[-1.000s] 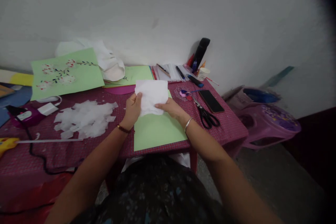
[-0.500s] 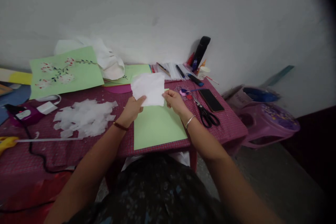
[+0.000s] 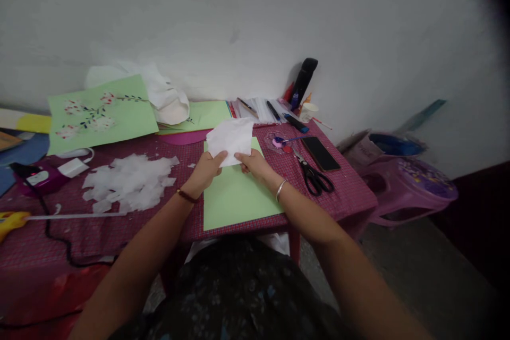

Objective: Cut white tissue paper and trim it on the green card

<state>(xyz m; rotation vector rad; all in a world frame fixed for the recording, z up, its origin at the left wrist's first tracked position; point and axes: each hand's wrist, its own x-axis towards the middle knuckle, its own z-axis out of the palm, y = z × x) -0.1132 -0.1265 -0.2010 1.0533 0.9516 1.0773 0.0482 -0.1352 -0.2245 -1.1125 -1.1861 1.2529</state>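
Note:
I hold a thin white sheet of tissue paper (image 3: 231, 138) up over a plain light green card (image 3: 237, 194) that lies on the red table (image 3: 342, 191). My left hand (image 3: 205, 170) pinches the sheet's lower left edge. My right hand (image 3: 253, 162) pinches its lower right edge, close beside the left. Both hands are closed on the paper. A heap of torn white tissue pieces (image 3: 127, 180) lies on the table to the left of my left hand.
Black scissors (image 3: 314, 175) and a dark phone (image 3: 321, 153) lie right of the card. Pens and a black holder (image 3: 305, 79) stand at the wall. A painted green card (image 3: 99, 111), a white bag (image 3: 167, 95) and a glue gun (image 3: 35, 175) lie left. A purple stool (image 3: 410, 186) stands right.
The white sheet has turned in my hands to a tilted angle, and my right hand has come in beside the left at its lower edge.

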